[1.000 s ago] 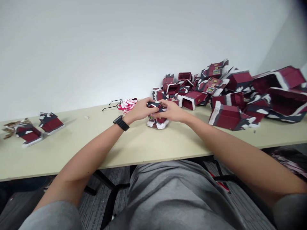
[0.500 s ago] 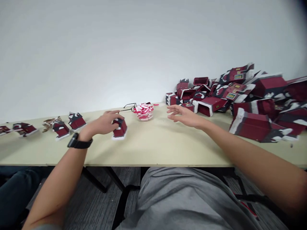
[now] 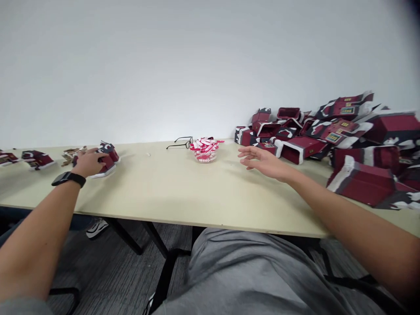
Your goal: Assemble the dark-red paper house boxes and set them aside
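Note:
My left hand (image 3: 88,162), with a black watch at the wrist, grips a small dark-red model house (image 3: 107,164) from above. That house has a white base and sits at table level on the left. Close behind it stands another red house (image 3: 113,153) with a grey, snow-patched roof. Over the table on the right, my right hand (image 3: 261,162) is held palm down with fingers stretched and nothing in it. Its fingertips point toward a clear bowl (image 3: 205,158) heaped with red-and-white striped pieces.
A large heap of red model houses (image 3: 305,146) lies against the wall on the right. Black eyeglasses (image 3: 179,145) rest behind the bowl. More houses (image 3: 36,159) and some brownish scraps (image 3: 69,155) are at the far left. Someone's shoe (image 3: 97,228) shows beneath the table.
My left hand has carried the house leftward to beside the other houses. My right hand stays stretched out in nearly the same place. The view has turned slightly left.

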`<state>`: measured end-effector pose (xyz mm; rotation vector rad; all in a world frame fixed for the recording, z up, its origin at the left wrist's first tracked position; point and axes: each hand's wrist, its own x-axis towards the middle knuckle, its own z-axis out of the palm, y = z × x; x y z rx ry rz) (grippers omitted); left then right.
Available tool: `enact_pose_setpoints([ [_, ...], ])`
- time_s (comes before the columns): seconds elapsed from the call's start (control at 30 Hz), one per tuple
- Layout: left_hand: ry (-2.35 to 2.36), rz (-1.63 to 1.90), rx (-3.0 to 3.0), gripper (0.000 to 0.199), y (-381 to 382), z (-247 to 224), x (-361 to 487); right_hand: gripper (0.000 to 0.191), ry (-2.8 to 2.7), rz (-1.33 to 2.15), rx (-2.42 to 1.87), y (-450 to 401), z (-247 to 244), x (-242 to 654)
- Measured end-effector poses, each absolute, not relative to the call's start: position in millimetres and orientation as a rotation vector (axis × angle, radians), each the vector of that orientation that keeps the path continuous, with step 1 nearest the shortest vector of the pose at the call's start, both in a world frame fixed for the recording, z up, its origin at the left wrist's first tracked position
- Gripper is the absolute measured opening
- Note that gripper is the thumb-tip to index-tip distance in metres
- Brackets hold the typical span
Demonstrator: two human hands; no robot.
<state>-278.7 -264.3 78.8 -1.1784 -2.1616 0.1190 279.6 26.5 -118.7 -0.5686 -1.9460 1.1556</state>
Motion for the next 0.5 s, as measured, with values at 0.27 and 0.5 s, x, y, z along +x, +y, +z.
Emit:
enact_pose_setpoints([
  [0.27, -2.171, -0.119, -1.02, 0.065, -226.4, 73.9, -224.1, 0.037, -1.95, 0.825, -0.769, 46.0, -120.5, 274.8],
  [0.5, -1.918, -0.225, -1.848, 0.05, -106.8, 63.1, -75.7, 0.061, -1.699, 0.198, -1.232, 78.5, -116.0, 307.8],
])
